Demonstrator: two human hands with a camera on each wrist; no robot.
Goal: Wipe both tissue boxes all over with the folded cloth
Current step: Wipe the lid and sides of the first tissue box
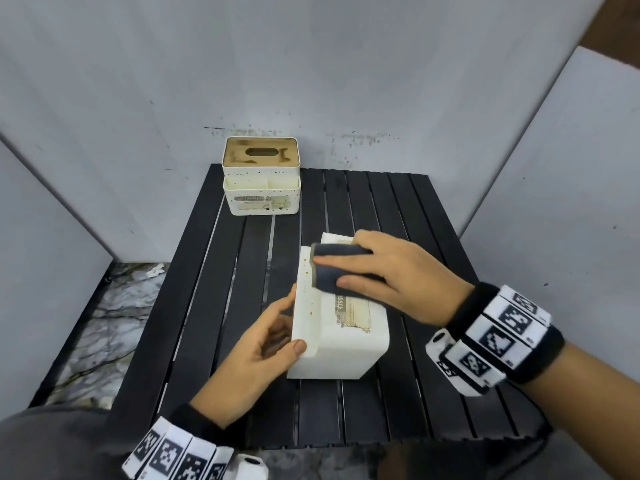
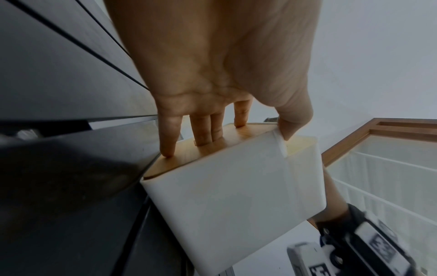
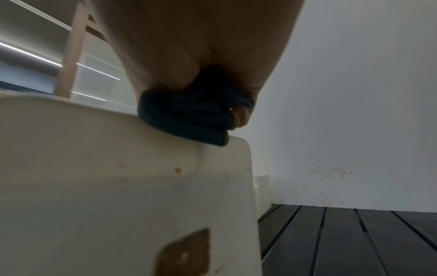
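Note:
The near tissue box (image 1: pixel 341 336), white with gold specks, lies tipped on its side on the black slatted table (image 1: pixel 214 306). My left hand (image 1: pixel 277 336) grips its left end, fingers on the wooden lid (image 2: pixel 248 133) and thumb on the upper edge. My right hand (image 1: pixel 381 275) holds the dark blue folded cloth (image 1: pixel 334 268) against the box's upward face, near its far end. In the right wrist view the cloth (image 3: pixel 189 119) sits bunched under the hand on the box's (image 3: pixel 118 177) top corner. The second tissue box (image 1: pixel 261 180) stands upright at the table's far left.
Grey panels (image 1: pixel 346 64) wall in the table at the back and on both sides. A marbled floor (image 1: pixel 114 323) shows past the table's left edge. Bare slats lie right of the near box and between the two boxes.

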